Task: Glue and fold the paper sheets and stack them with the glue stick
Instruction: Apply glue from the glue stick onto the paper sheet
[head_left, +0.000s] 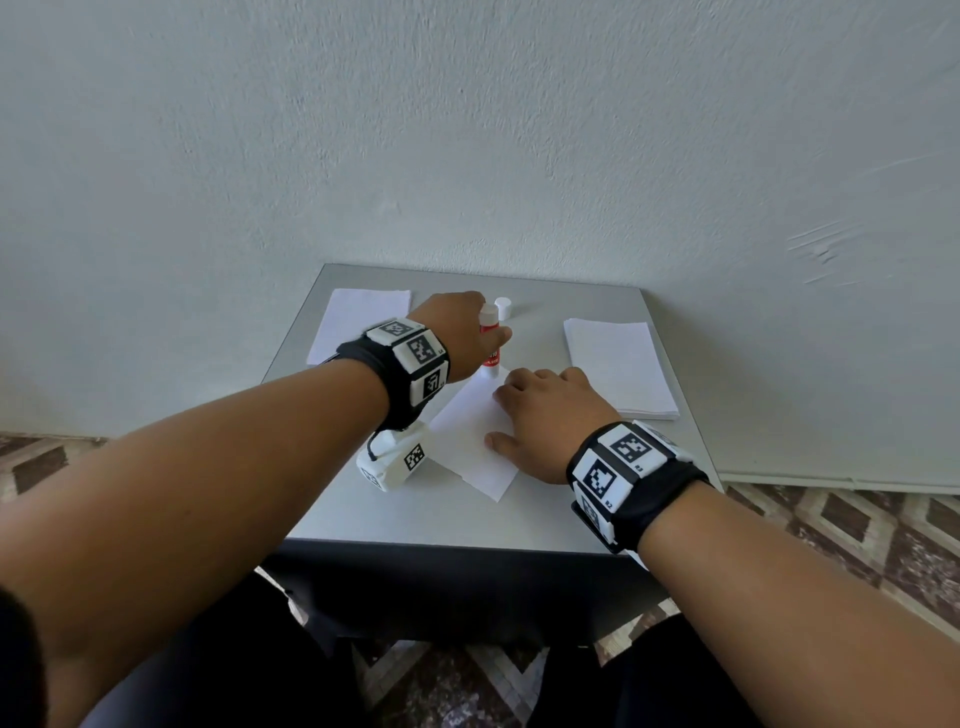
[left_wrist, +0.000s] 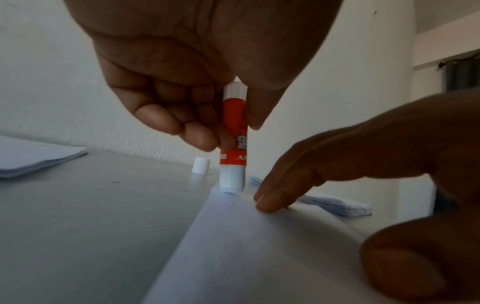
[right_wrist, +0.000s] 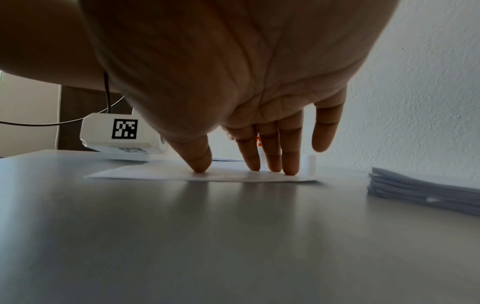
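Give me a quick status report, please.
Left hand grips glue stick, tip on paper sheet. Right hand presses sheet flat. Cap off, clear.

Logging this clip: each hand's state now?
Left hand: grips the red-and-white glue stick.
Right hand: open, fingers pressing the white paper sheet.

A grey counter (head_left: 395, 514) stands against a pale textured wall (head_left: 467, 130). The floor (head_left: 852, 535) has a brown diamond pattern. Far right, a dark curtain (left_wrist: 465, 72) hangs.
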